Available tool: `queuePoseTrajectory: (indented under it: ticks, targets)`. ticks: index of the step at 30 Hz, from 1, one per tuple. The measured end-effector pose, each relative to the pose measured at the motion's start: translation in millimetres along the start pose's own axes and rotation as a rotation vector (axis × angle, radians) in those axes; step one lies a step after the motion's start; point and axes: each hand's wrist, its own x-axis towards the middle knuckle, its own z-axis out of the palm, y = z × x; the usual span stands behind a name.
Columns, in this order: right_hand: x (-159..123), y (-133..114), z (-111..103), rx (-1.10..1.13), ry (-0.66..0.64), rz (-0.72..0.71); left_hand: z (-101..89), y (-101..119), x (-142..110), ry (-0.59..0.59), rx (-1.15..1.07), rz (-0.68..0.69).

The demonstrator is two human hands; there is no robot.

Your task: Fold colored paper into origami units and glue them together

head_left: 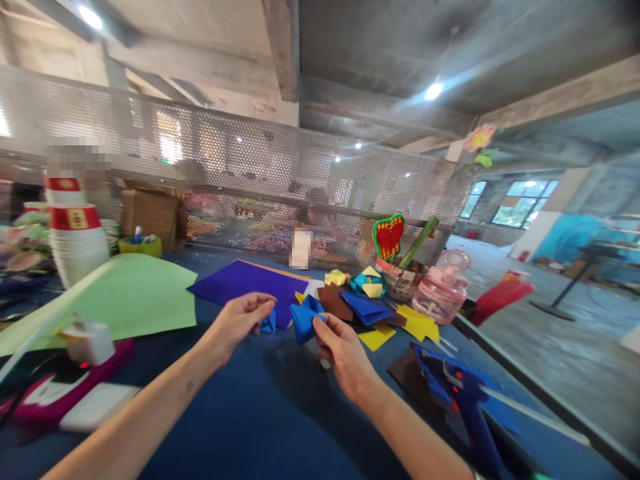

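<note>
My right hand [340, 347] pinches a blue folded paper piece [304, 321] above the dark blue tabletop. To its left, my left hand [245, 319] has its thumb and fingers closed on a smaller blue folded paper piece [269, 323]. A narrow gap separates the two pieces. Behind them lie purple paper sheets [250, 283]. Just beyond my right hand are brown paper [336, 301], a blue paper sheet [366, 308] and yellow paper pieces [419, 323]. A folded blue and yellow paper shape [369, 283] rests behind these.
A blue hot glue gun [463, 390] lies at the right, near a pink bottle [443, 287] and a basket [400, 280]. Green paper [135, 293], a magenta power strip [75, 380] and stacked paper cups [77, 233] occupy the left. A perforated metal screen [250, 167] stands behind.
</note>
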Motion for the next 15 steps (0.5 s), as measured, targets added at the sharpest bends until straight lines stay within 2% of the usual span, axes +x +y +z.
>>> queuePoseTrajectory:
  ticks: [1,2,4,7,11,15]
  targets:
    - [1,0,-1,-0.003,0.027,-0.015,-7.6,-2,6,0.154,0.187,0.126]
    - [1,0,-1,-0.007,0.050,-0.022,-14.9,-5,11,0.223,0.254,0.167]
    - [2,0,-2,-0.015,0.075,-0.018,-26.1,-11,20,0.258,0.323,0.201]
    - [1,0,-2,-0.027,0.072,-0.011,-29.6,-21,28,0.163,0.379,0.222]
    - [-1,-2,0,-0.056,0.052,-0.030,-18.5,-30,33,0.026,0.407,0.205]
    - [-2,-1,0,-0.092,0.044,-0.045,-10.4,-37,35,-0.016,0.412,0.170]
